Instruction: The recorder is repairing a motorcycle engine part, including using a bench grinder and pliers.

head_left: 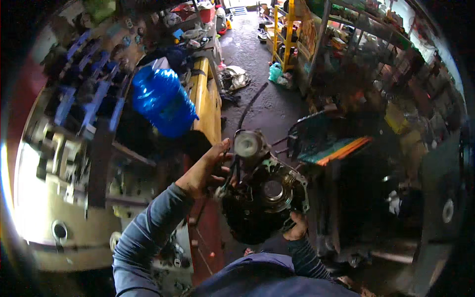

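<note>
A dark, oily engine crankcase (pixel 292 185) is in front of me, with a round opening in its middle and a scalloped metal edge on the right. At its top sits a pale round piston-like part (pixel 247 144). My left hand (pixel 210 166) is at the upper left side, fingers curled against the crankcase and beside a thin dark cable (pixel 228 182) with a light end piece. At the lower right edge, my right hand (pixel 297 226) grips the crankcase, thumb on the near face. The fingers behind it are hidden, and the lower part is in deep shadow.
A dark hose (pixel 252 104) rises beyond the crankcase. Left stand a blue plastic bag (pixel 163 99), a yellow cabinet (pixel 212 106) and blue-edged racks (pixel 94 99). A dark panel with an orange stripe (pixel 344 151) is at right, near crowded shelves. A wet-looking floor (pixel 245 54) runs ahead.
</note>
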A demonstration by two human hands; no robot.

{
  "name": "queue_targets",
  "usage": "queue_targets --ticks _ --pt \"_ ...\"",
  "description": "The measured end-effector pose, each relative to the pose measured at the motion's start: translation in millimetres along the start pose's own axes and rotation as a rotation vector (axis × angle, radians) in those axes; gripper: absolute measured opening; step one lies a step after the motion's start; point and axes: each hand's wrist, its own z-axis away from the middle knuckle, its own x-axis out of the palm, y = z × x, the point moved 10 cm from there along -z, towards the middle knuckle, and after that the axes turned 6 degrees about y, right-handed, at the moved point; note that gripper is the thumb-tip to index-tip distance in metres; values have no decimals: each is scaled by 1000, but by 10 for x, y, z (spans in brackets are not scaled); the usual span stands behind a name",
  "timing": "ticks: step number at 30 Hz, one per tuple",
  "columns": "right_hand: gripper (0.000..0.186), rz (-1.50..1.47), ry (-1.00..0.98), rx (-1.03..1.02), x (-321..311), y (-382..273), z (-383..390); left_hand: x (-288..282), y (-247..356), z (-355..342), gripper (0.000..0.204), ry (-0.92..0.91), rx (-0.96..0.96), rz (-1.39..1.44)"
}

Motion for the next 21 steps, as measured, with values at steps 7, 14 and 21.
queue_targets --ticks 7,14,21 --pt "34 -135 231 -31 430 -557 -2624 -461 1196 -1383 34 160 321 -45" --pt "29 -892 435 639 1150 562 -4939 -505 1662 -3292 35 161 320 230" --pt "43 -920 292 837 2337 469 -7031 -572 2624 -5504 42 159 134 285"
